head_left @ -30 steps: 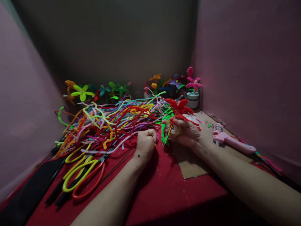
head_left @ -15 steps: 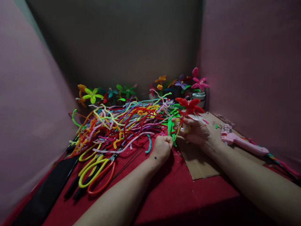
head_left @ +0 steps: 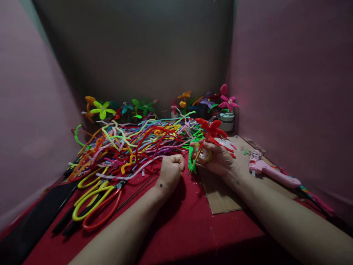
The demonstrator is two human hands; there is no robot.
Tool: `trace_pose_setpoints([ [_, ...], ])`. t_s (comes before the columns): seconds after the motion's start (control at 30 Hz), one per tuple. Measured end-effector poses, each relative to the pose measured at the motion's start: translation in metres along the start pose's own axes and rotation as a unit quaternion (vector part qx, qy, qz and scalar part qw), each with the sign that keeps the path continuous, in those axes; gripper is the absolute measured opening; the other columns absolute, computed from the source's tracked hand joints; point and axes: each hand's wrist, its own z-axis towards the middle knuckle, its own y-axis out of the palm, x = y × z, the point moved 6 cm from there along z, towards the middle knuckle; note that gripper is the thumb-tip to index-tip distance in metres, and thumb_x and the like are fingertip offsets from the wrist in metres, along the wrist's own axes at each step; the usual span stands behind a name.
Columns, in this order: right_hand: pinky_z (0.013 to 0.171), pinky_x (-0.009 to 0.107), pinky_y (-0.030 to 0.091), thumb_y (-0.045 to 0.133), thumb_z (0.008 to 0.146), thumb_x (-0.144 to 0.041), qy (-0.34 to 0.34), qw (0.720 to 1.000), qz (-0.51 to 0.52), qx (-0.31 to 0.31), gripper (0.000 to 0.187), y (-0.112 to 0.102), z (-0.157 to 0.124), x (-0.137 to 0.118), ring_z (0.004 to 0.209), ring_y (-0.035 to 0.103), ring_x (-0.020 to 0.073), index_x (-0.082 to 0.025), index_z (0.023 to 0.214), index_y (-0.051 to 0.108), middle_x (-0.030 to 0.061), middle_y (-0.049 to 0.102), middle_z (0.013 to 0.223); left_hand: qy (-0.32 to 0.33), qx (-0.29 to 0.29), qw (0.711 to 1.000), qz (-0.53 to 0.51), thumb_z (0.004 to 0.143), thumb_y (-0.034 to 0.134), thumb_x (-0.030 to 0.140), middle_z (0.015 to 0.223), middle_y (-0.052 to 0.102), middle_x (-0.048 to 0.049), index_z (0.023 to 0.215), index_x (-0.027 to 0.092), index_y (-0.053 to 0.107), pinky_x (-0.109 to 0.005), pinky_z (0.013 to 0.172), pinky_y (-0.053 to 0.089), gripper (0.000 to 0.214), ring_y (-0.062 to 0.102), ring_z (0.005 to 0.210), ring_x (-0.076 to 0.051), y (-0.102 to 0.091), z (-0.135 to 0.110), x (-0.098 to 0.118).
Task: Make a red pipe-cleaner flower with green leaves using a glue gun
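My right hand (head_left: 217, 158) is closed around the thin stem of a red pipe-cleaner flower (head_left: 211, 128), which stands tilted with its petals above my fingers. A roll of clear yellowish tape (head_left: 203, 151) sits against the fingers of the same hand. The stem's lower end points down and left. My left hand (head_left: 170, 171) is curled in a fist just left of the stem, apart from it; anything inside the fingers is hidden. Green pipe-cleaner pieces (head_left: 191, 158) lie behind the stem.
A heap of coloured pipe cleaners (head_left: 138, 140) covers the back left of the red cloth (head_left: 187, 228). Yellow-handled scissors (head_left: 82, 206) and a red-handled pair (head_left: 106, 217) lie in front. A pink glue gun (head_left: 275, 173) rests on cardboard (head_left: 220, 200) at right. Finished flowers (head_left: 102, 109) stand behind.
My left hand has drawn away leftward from the stem's lower end, leaving it exposed. My right hand still holds the red flower. The whole view has shifted slightly.
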Motion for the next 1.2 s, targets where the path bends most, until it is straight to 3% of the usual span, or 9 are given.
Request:
trace_pose_setpoints([
  [0.23, 0.05, 0.022, 0.042, 0.061, 0.067, -0.02, 0.01, 1.0, 0.002, -0.023, 0.018, -0.007, 0.004, 0.005, 0.062, 0.056, 0.0108, -0.019, 0.085, 0.064, 0.0017, 0.068, 0.088, 0.048, 0.057, 0.997, 0.014, 0.046, 0.035, 0.009, 0.041, 0.036, 0.0041, 0.04, 0.018, 0.041, -0.024, 0.047, 0.026, 0.013, 0.031, 0.044, -0.009, -0.019, -0.003, 0.018],
  [0.3, 0.05, 0.022, 0.043, 0.061, 0.068, -0.02, 0.006, 1.0, -0.001, -0.029, 0.017, -0.007, 0.004, 0.005, 0.061, 0.056, 0.0103, -0.018, 0.084, 0.064, 0.0013, 0.068, 0.087, 0.056, 0.071, 0.996, 0.014, 0.055, 0.04, 0.007, 0.049, 0.044, 0.0037, 0.055, 0.018, 0.052, -0.023, 0.05, 0.031, 0.016, 0.038, 0.049, -0.01, -0.021, -0.003, 0.022],
  [0.37, 0.051, 0.021, 0.043, 0.062, 0.068, -0.021, 0.003, 1.0, -0.006, -0.027, 0.017, -0.007, 0.004, 0.005, 0.061, 0.056, 0.0102, -0.019, 0.085, 0.064, 0.0007, 0.068, 0.085, 0.084, 0.083, 0.993, 0.017, 0.066, 0.047, 0.012, 0.068, 0.054, 0.0013, 0.084, 0.018, 0.058, -0.025, 0.06, 0.039, 0.022, 0.048, 0.061, -0.012, -0.021, -0.004, 0.025],
  [0.43, 0.051, 0.021, 0.042, 0.063, 0.068, -0.021, 0.002, 1.0, -0.006, -0.022, 0.018, -0.005, 0.004, 0.005, 0.062, 0.056, 0.0104, -0.018, 0.086, 0.063, 0.0005, 0.068, 0.083, 0.126, 0.087, 0.987, 0.05, 0.074, 0.053, 0.021, 0.088, 0.056, -0.0023, 0.107, 0.02, 0.051, -0.029, 0.072, 0.043, 0.033, 0.053, 0.079, -0.015, -0.02, -0.004, 0.028],
  [0.5, 0.051, 0.021, 0.042, 0.064, 0.067, -0.021, 0.002, 1.0, 0.0, -0.022, 0.018, -0.004, 0.004, 0.005, 0.062, 0.057, 0.0107, -0.017, 0.084, 0.063, 0.0007, 0.068, 0.082, 0.16, 0.086, 0.978, 0.107, 0.077, 0.054, 0.026, 0.097, 0.054, -0.0048, 0.114, 0.021, 0.046, -0.031, 0.078, 0.043, 0.038, 0.053, 0.089, -0.017, -0.019, -0.005, 0.03],
  [0.87, 0.049, 0.021, 0.036, 0.066, 0.065, -0.023, 0.01, 0.999, -0.016, -0.029, 0.017, 0.0, 0.003, 0.008, 0.059, 0.051, 0.0094, -0.017, 0.08, 0.066, 0.0016, 0.067, 0.079, 0.215, 0.071, 0.947, 0.226, 0.082, 0.052, 0.029, 0.099, 0.052, -0.0057, 0.105, 0.019, 0.05, -0.031, 0.078, 0.043, 0.025, 0.052, 0.091, -0.018, -0.015, -0.008, 0.033],
  [1.2, 0.049, 0.022, 0.033, 0.068, 0.064, -0.023, 0.008, 0.999, -0.035, -0.021, 0.016, -0.001, 0.004, 0.01, 0.051, 0.043, 0.008, -0.017, 0.078, 0.067, -0.0008, 0.061, 0.064, 0.179, 0.051, 0.96, 0.21, 0.083, 0.05, 0.03, 0.095, 0.056, -0.0056, 0.098, 0.018, 0.055, -0.031, 0.079, 0.043, 0.02, 0.053, 0.088, -0.017, -0.012, -0.006, 0.031],
])
